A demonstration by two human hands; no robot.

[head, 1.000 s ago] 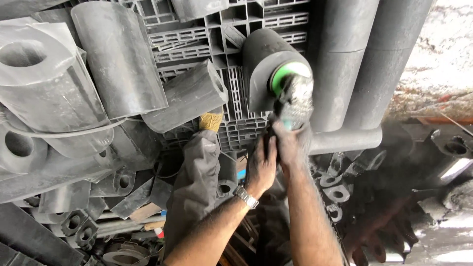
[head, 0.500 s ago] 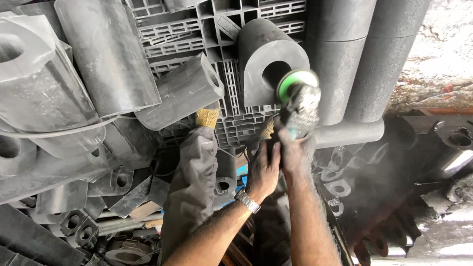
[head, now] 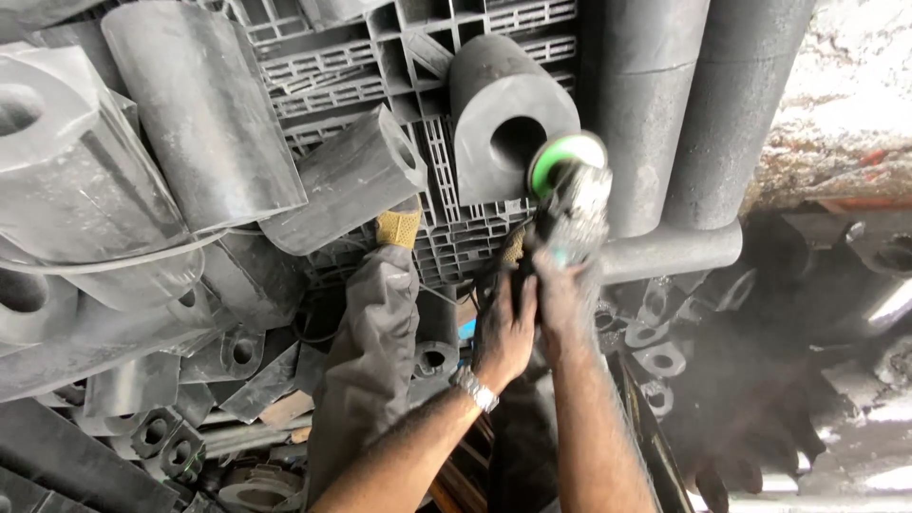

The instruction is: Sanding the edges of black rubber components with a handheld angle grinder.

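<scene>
Both hands grip 1 angle grinder [head: 570, 204], centre of view. Right hand [head: 562, 302] wraps the dusty grey body from the near side; left hand [head: 503, 328], with a metal wristwatch [head: 474, 388], clamps just beside it on the left. Grinder's green-rimmed disc sits against the right edge of a dark grey D-shaped block [head: 508, 119] with a round bore, lying on a grey plastic pallet [head: 380, 57]. Similar blocks piled left; long grey cylinders [head: 693, 104] right.
</scene>
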